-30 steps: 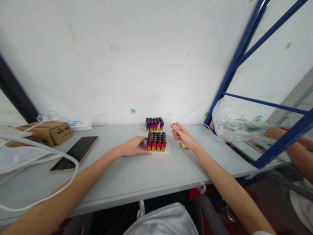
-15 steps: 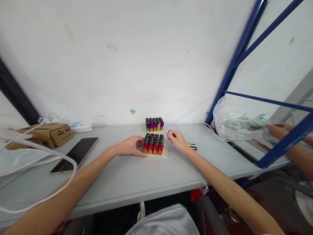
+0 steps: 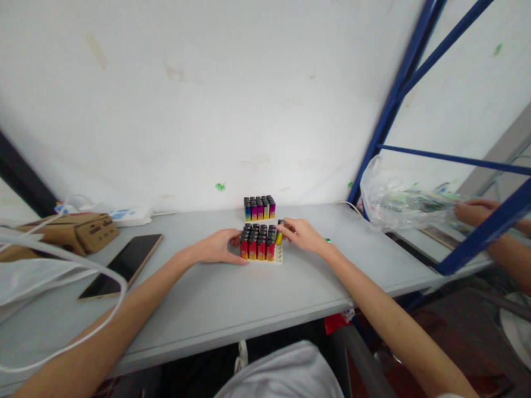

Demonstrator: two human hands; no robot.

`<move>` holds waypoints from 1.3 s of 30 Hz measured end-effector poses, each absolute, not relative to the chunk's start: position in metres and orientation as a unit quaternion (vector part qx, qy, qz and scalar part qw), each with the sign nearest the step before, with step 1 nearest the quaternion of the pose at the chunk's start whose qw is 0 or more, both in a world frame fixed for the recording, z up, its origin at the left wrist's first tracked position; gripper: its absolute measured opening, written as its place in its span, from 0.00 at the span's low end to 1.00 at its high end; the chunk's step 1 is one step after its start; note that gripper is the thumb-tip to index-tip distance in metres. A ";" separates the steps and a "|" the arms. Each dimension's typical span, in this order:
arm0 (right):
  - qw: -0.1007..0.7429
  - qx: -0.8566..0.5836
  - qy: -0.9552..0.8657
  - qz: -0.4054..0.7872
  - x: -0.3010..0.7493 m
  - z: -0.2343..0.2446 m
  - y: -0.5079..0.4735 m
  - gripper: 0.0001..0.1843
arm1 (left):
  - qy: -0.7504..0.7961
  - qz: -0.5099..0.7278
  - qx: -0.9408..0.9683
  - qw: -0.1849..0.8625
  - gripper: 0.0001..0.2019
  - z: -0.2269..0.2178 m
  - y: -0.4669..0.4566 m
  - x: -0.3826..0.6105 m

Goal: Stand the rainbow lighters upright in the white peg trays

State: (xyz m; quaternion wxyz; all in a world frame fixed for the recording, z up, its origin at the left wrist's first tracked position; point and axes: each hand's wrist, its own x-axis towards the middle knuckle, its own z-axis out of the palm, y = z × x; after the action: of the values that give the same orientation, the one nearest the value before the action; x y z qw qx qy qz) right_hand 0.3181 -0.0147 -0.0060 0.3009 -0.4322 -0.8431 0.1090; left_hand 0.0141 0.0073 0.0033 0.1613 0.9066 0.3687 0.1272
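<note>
In the head view, several red-and-yellow lighters (image 3: 257, 247) with black tops stand in rows in a white tray (image 3: 279, 256). The column of holes along the tray's right side shows bare sockets at the front. My left hand (image 3: 222, 247) is curled round the tray's left side, thumb at the near corner and fingers behind. Between the fingertips of my right hand (image 3: 299, 233) is a yellow lighter (image 3: 279, 236), held upright at the far end of that right column. Whether its base is in a socket I cannot tell.
Behind stands a second block of multicoloured lighters (image 3: 259, 209). A green item (image 3: 328, 240) peeks out behind my right wrist. Left lie a phone (image 3: 122, 266), a cardboard box (image 3: 77, 232) and a white cable (image 3: 120, 301). Right are a blue frame (image 3: 384, 121), a plastic bag (image 3: 385, 199) and another person's hands (image 3: 477, 213).
My right hand has moved left with the lighter, from beside the tray to over its right column. My left hand stays at the tray. The view has shifted slightly.
</note>
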 end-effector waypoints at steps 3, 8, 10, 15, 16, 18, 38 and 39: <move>0.285 -0.418 -0.853 0.130 0.325 -0.005 -0.013 0.20 | 0.367 0.125 0.907 0.164 0.30 0.003 0.007 0.014; 0.250 -0.399 -0.873 0.129 0.325 -0.002 -0.011 0.18 | 0.369 0.124 0.907 0.161 0.31 0.004 0.006 0.014; 0.227 -0.397 -0.881 0.119 0.324 0.001 -0.011 0.17 | 0.370 0.128 0.906 0.164 0.31 0.003 0.006 0.014; 0.213 -0.416 -0.866 0.179 0.358 0.013 -0.014 0.18 | 0.362 0.134 0.906 0.175 0.31 0.003 0.006 0.014; 0.230 -0.443 -0.847 0.185 0.373 0.015 -0.016 0.19 | 0.361 0.136 0.905 0.178 0.31 0.003 0.006 0.014; 0.227 -0.492 -0.823 0.171 0.405 0.018 -0.020 0.19 | 0.361 0.139 0.904 0.182 0.32 0.003 0.006 0.014; 0.393 -0.458 -0.708 0.367 0.414 0.007 0.024 0.22 | 0.380 0.123 0.901 0.167 0.34 0.003 0.002 0.016; 0.410 -0.448 -0.695 0.385 0.406 0.008 0.026 0.21 | 0.381 0.126 0.901 0.168 0.33 0.003 0.001 0.016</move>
State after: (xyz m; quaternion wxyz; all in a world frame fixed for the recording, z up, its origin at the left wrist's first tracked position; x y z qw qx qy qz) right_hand 0.4058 0.0256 0.0079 0.4096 -0.4480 -0.6951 0.3851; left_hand 0.0162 0.0014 0.0027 0.1676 0.9005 0.3809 0.1259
